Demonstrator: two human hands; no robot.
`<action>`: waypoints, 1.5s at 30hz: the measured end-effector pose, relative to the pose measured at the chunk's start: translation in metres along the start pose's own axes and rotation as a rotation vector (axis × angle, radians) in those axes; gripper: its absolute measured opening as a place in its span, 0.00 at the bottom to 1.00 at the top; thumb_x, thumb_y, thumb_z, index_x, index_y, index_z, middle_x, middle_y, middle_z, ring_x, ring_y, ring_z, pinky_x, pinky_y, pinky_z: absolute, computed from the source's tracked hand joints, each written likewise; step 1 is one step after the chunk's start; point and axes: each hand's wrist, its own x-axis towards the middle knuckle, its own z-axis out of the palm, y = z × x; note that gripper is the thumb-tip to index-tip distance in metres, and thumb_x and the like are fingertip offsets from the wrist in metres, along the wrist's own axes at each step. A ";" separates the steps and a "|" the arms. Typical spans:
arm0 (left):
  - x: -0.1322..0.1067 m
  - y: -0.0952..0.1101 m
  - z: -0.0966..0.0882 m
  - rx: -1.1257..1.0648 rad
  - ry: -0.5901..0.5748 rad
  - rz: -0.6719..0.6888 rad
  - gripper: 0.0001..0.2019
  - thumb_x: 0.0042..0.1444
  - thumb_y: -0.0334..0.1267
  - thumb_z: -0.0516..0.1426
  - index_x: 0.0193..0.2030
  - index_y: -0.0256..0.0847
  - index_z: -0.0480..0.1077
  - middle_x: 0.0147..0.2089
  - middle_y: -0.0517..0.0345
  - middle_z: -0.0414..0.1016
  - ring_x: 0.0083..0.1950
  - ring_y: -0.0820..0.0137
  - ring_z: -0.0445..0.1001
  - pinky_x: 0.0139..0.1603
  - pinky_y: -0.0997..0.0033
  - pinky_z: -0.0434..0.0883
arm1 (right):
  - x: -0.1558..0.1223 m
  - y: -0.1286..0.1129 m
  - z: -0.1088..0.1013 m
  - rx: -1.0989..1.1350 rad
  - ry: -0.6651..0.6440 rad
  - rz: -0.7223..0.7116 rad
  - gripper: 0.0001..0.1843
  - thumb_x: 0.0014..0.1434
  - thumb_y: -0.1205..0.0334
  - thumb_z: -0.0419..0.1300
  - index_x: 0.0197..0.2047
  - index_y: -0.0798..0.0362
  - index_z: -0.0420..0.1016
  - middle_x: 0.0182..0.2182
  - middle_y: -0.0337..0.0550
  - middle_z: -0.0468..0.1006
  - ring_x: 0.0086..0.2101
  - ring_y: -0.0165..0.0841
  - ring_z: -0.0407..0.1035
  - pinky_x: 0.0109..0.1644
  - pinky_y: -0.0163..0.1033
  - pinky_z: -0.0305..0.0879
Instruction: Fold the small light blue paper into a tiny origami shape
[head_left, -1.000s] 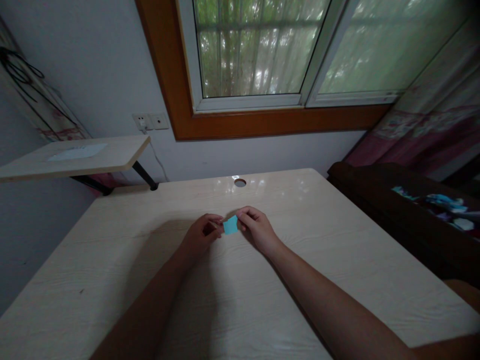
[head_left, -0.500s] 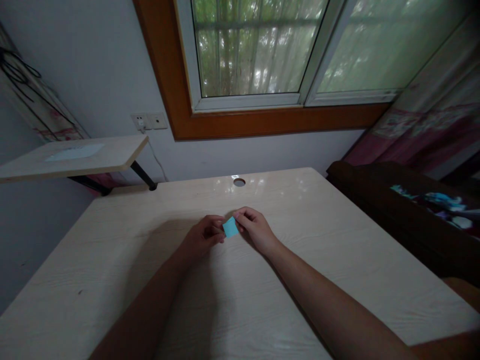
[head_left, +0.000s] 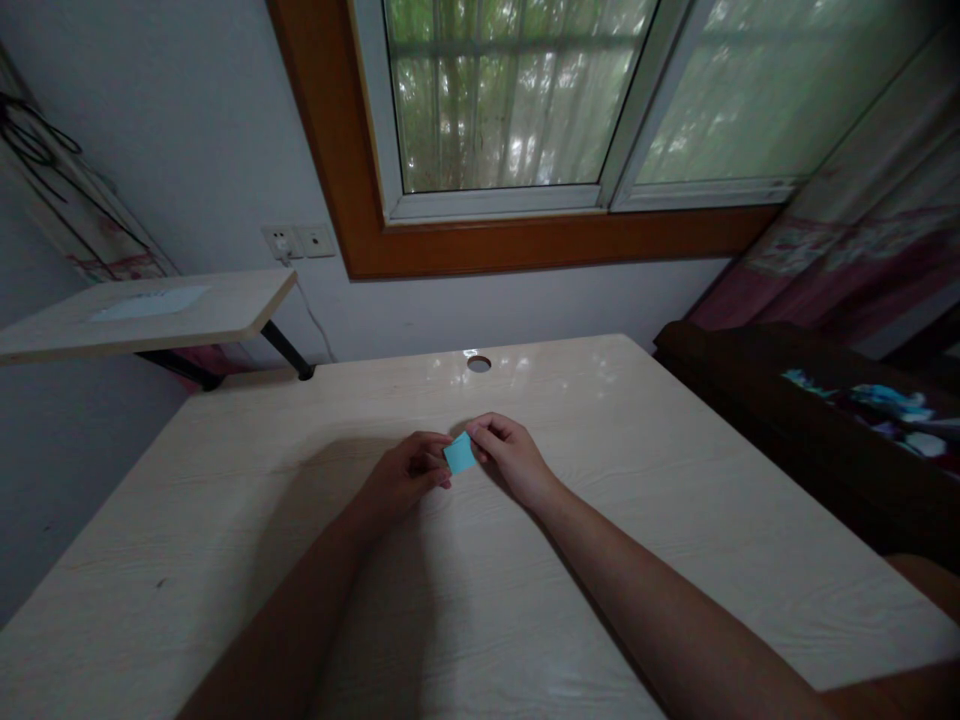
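Note:
A small square of turquoise paper (head_left: 459, 454), which looks like a sticky note, is held up over the middle of the desk (head_left: 570, 600). My right hand (head_left: 511, 455) pinches its upper right corner between thumb and forefinger. Close against the paper's left edge is my left hand (head_left: 411, 468), its fingers curved and the thumb apart from the forefinger. Whether the left fingertips touch the edge, I cannot make out for certain. The far side of the paper is hidden.
A raised shelf (head_left: 262, 300) on black legs stands at the desk's back left, a sheet of paper (head_left: 150, 303) on it. A round cable hole (head_left: 479, 365) lies near the back edge. Dark furniture (head_left: 750, 400) borders the right side. Behind is a window (head_left: 517, 100).
The paper has shifted very slightly left, towards my left fingers. My right hand keeps its pinch, and both arms are nearly still.

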 end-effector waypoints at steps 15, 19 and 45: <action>-0.001 0.001 0.000 0.073 0.009 -0.013 0.23 0.51 0.38 0.67 0.54 0.40 0.70 0.31 0.60 0.73 0.33 0.73 0.71 0.35 0.73 0.66 | 0.002 0.004 0.000 -0.003 -0.029 0.012 0.15 0.55 0.49 0.65 0.32 0.53 0.75 0.19 0.33 0.67 0.21 0.26 0.58 0.28 0.35 0.53; -0.001 0.002 0.000 0.073 0.001 -0.014 0.23 0.51 0.38 0.66 0.54 0.40 0.69 0.31 0.61 0.72 0.33 0.73 0.71 0.35 0.73 0.66 | 0.001 0.004 -0.001 -0.032 -0.045 0.010 0.15 0.55 0.49 0.64 0.32 0.53 0.75 0.18 0.33 0.67 0.21 0.26 0.58 0.27 0.35 0.52; 0.002 -0.002 -0.003 0.211 0.197 0.030 0.09 0.57 0.39 0.60 0.44 0.39 0.75 0.34 0.56 0.79 0.35 0.69 0.78 0.39 0.69 0.73 | -0.002 0.008 0.002 -0.179 -0.066 -0.129 0.16 0.58 0.51 0.64 0.46 0.50 0.75 0.30 0.38 0.73 0.29 0.29 0.66 0.34 0.35 0.62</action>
